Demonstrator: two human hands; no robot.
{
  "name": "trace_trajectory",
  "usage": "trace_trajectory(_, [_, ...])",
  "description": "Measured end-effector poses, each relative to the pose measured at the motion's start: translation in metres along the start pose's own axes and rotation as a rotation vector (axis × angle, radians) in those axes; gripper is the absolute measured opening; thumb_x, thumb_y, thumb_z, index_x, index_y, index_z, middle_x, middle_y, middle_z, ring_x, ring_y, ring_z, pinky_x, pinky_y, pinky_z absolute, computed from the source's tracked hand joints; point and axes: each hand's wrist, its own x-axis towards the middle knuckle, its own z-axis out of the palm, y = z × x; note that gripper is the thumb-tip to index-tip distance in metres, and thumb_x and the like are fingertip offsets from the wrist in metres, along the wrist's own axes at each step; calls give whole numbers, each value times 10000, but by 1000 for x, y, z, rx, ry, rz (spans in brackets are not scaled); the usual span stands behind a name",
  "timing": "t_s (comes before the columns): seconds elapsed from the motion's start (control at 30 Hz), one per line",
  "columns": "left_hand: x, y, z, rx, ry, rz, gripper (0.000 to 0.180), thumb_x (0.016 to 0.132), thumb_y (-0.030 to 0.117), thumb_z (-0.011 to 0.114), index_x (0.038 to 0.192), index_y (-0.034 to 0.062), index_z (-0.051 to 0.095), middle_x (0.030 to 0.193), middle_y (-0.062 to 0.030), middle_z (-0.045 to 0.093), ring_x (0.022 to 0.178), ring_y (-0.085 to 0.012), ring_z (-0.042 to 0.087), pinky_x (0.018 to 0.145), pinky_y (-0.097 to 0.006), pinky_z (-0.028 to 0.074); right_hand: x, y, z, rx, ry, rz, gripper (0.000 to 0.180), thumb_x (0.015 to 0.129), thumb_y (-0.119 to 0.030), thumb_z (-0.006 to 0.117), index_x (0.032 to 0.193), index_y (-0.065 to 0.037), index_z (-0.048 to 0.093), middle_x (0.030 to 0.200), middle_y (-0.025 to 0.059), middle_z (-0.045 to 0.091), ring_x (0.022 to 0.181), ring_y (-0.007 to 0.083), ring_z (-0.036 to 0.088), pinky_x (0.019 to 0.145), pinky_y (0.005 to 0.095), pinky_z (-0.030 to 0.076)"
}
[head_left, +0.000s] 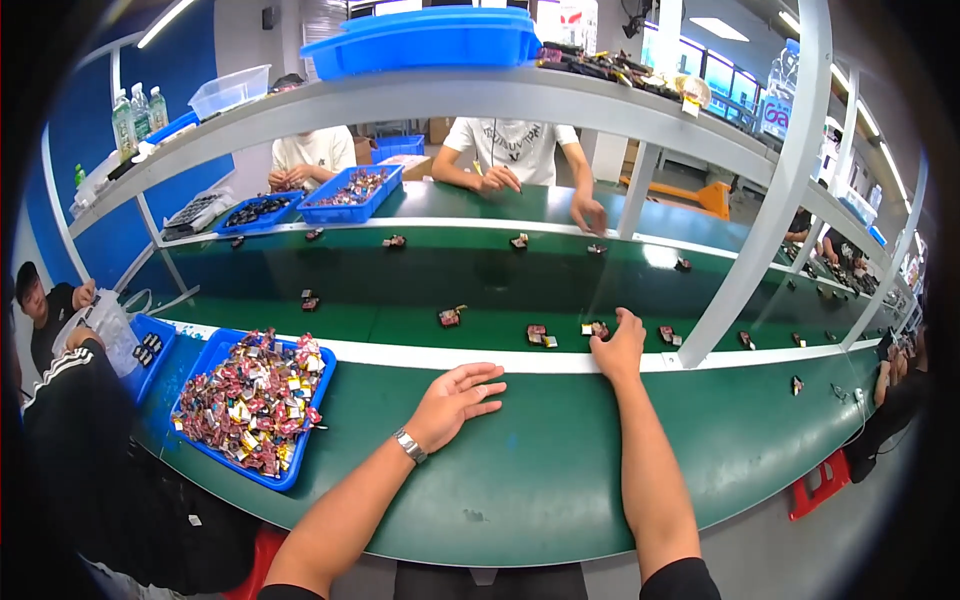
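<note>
My left hand (455, 407), a metal-banded watch (410, 446) on its wrist, hovers over the near green worktop with fingers stretched out and nothing in them. Farther right, my right hand (620, 346) reaches across the white rail to the belt (390, 325). Its thumb and fingers are apart beside a small dark-red part with a pale yellow-white tab (597, 330); whether they touch it is unclear. A similar part (541, 336) lies left of it, another (667, 335) to its right. A blue tray (327, 385) heaped with such parts stands left of my left hand.
A metal shelf (450, 95) with blue bins (420, 45) spans above the belt, and a slanting post (755, 210) stands right of my right hand. Across the belt a person's hand (588, 213) is near another part. A co-worker's dark sleeve (75, 375) is at left.
</note>
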Motion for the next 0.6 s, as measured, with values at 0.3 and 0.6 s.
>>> trace_trajectory(0.3, [2, -1, -7, 36, -32, -27, 334, 974, 110, 525, 1279, -23, 506, 1252, -174, 591, 1113, -258, 612, 935, -390, 524, -5, -6, -4, 131, -111, 211, 595, 734, -164, 784, 1256, -47, 522, 978, 83, 681, 1016, 296, 594, 908, 420, 457])
trace_trajectory(0.6, [-1, 2, -3, 132, 42, -86, 330, 1007, 216, 493, 1240, -16, 529, 1112, -134, 638, 904, -180, 636, 776, -315, 533, -82, -69, -56, 692, -523, -287, 696, 706, -91, 791, 1330, -88, 482, 1137, 48, 668, 1124, 228, 559, 956, 373, 436])
